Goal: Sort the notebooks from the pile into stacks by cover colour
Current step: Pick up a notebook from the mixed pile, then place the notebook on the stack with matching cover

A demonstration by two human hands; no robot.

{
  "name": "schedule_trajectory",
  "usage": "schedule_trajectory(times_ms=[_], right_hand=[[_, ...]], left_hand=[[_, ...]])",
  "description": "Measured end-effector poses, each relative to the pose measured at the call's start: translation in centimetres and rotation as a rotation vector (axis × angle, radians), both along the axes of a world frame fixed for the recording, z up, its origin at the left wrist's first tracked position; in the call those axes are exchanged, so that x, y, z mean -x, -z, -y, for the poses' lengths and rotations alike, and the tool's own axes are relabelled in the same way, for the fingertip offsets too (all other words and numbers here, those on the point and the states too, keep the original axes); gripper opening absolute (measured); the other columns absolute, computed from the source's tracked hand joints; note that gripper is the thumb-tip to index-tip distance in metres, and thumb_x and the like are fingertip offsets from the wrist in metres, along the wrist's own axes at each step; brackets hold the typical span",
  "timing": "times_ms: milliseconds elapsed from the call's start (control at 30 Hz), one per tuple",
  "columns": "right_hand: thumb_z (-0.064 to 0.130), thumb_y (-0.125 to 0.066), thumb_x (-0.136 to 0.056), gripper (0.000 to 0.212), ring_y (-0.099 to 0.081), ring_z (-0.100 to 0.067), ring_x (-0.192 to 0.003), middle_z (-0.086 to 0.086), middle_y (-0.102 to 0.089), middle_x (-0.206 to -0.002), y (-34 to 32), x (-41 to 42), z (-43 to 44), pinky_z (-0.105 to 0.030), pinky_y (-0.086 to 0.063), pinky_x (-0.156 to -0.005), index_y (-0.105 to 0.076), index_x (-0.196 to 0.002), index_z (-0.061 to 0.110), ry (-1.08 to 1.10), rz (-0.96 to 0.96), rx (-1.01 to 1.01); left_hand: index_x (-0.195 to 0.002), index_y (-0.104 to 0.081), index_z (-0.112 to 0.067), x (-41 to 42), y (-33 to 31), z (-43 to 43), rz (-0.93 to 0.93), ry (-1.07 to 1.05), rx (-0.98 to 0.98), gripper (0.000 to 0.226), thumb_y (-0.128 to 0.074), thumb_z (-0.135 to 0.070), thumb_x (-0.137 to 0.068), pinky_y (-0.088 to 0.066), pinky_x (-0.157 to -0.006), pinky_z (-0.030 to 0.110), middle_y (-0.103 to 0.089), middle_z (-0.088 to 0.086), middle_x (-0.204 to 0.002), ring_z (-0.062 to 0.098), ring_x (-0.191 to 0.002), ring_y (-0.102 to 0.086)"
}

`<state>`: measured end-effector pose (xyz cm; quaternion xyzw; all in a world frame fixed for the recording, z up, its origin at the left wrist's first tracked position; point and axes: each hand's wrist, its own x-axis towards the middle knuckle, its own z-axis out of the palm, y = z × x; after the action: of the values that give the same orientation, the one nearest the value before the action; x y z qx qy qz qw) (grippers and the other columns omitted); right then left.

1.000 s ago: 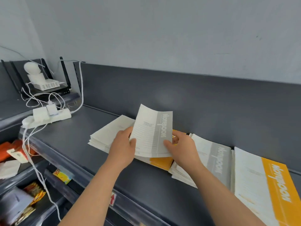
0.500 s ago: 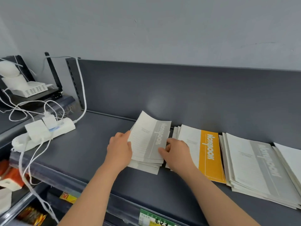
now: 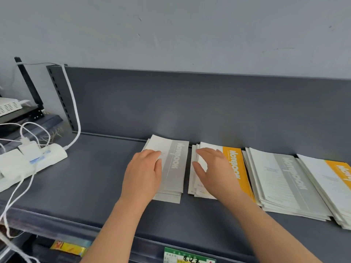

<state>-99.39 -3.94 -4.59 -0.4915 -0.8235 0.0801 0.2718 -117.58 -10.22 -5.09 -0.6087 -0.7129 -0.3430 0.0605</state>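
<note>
Four stacks of notebooks lie in a row on the dark grey shelf [image 3: 91,179]. At the left is a grey-banded stack [image 3: 175,168]; my left hand [image 3: 144,173] rests flat on its left half, fingers straight. To its right lies an orange-banded stack [image 3: 234,168], and my right hand [image 3: 214,173] lies on its white part with fingers extended. Further right sit a larger grey-banded stack [image 3: 284,185] and an orange-banded stack [image 3: 334,179] cut off by the frame edge. Neither hand grips a notebook.
A white power strip [image 3: 34,160] with plugs and trailing white cables [image 3: 75,111] lies on the shelf's left end. The shelf's back panel [image 3: 190,103] rises right behind the stacks. A green price label [image 3: 188,257] sits on the shelf's front edge.
The grey-banded notebook that both hands held tilted up now lies flat on the left stack. My right hand has moved over to the orange-banded stack. The view has panned right.
</note>
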Motion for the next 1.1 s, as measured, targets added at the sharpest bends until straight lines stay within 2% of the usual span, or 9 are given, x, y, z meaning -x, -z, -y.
schedule_trajectory(times_ms=[200, 267, 400, 533, 700, 800, 933, 1100], right_hand=[[0.027, -0.058, -0.089, 0.029, -0.059, -0.019, -0.113, 0.000, -0.068, -0.115, 0.8, -4.8, 1.0, -0.042, -0.031, -0.112, -0.068, -0.114, 0.014, 0.063, -0.047, -0.107], [0.029, -0.054, -0.088, 0.030, -0.061, -0.018, -0.108, 0.002, -0.069, -0.110, 0.9, -6.8, 1.5, -0.041, -0.032, -0.111, -0.069, -0.110, 0.014, 0.081, -0.055, -0.116], [0.029, -0.052, -0.089, 0.028, -0.062, -0.017, -0.104, 0.004, -0.069, -0.106, 0.9, -12.3, 2.5, -0.039, -0.026, -0.113, -0.069, -0.108, 0.017, 0.147, -0.042, -0.115], [0.028, -0.052, -0.092, 0.029, -0.059, -0.016, -0.114, 0.003, -0.067, -0.115, 0.7, -19.5, 3.9, -0.035, -0.021, -0.115, -0.067, -0.115, 0.018, 0.245, -0.012, -0.114], [0.026, -0.055, -0.092, 0.028, -0.060, -0.017, -0.111, 0.002, -0.067, -0.116, 0.2, -30.0, 6.2, -0.031, -0.020, -0.113, -0.067, -0.115, 0.015, 0.337, 0.018, -0.119], [0.026, -0.056, -0.091, 0.028, -0.063, -0.014, -0.106, 0.004, -0.067, -0.115, 0.1, -37.6, 7.9, -0.033, -0.021, -0.114, -0.067, -0.114, 0.015, 0.398, 0.030, -0.121], [0.025, -0.056, -0.092, 0.029, -0.061, -0.014, -0.110, 0.002, -0.066, -0.118, 0.1, -46.9, 10.2, -0.033, -0.020, -0.116, -0.065, -0.118, 0.013, 0.503, 0.063, -0.122], [0.027, -0.054, -0.094, 0.032, -0.058, -0.011, -0.114, 0.005, -0.064, -0.122, 0.1, -56.5, 12.0, -0.030, -0.019, -0.117, -0.063, -0.122, 0.016, 0.639, 0.067, -0.114]], left_hand=[[-0.121, -0.063, -0.012, -5.1, -0.4, -0.1, 0.028, 0.140, -0.009, 0.029, -0.051, -0.019, -0.096, -0.044, -0.089, 0.031, -0.065, 0.001, -0.114, 0.022, -0.108, -0.056], [-0.123, -0.062, -0.015, -7.2, -0.5, 0.0, 0.045, 0.178, 0.008, 0.030, -0.049, -0.022, -0.096, -0.043, -0.089, 0.029, -0.064, 0.000, -0.117, 0.020, -0.109, -0.055], [-0.134, -0.052, -0.021, -12.2, -1.0, -0.2, 0.041, 0.228, 0.037, 0.037, -0.043, -0.030, -0.099, -0.040, -0.098, 0.025, -0.056, -0.005, -0.130, 0.013, -0.120, -0.048], [-0.124, -0.059, -0.019, -18.5, -1.3, -0.4, 0.000, 0.323, 0.028, 0.030, -0.045, -0.026, -0.098, -0.042, -0.087, 0.028, -0.063, -0.001, -0.116, 0.018, -0.105, -0.052], [-0.129, -0.058, -0.018, -28.7, -1.6, 0.0, -0.009, 0.424, 0.017, 0.034, -0.045, -0.024, -0.098, -0.040, -0.095, 0.028, -0.061, -0.002, -0.125, 0.018, -0.116, -0.052], [-0.126, -0.060, -0.018, -35.9, -1.6, 0.4, -0.023, 0.487, 0.024, 0.032, -0.047, -0.025, -0.098, -0.042, -0.095, 0.032, -0.063, 0.000, -0.123, 0.022, -0.114, -0.053], [-0.118, -0.065, -0.013, -45.2, -1.6, 0.3, -0.026, 0.582, -0.001, 0.027, -0.054, -0.019, -0.094, -0.046, -0.087, 0.037, -0.067, 0.004, -0.112, 0.029, -0.104, -0.058], [-0.127, -0.060, -0.018, -54.8, -1.3, -0.1, -0.022, 0.686, -0.006, 0.033, -0.049, -0.025, -0.096, -0.043, -0.092, 0.030, -0.063, -0.004, -0.120, 0.019, -0.111, -0.054]])
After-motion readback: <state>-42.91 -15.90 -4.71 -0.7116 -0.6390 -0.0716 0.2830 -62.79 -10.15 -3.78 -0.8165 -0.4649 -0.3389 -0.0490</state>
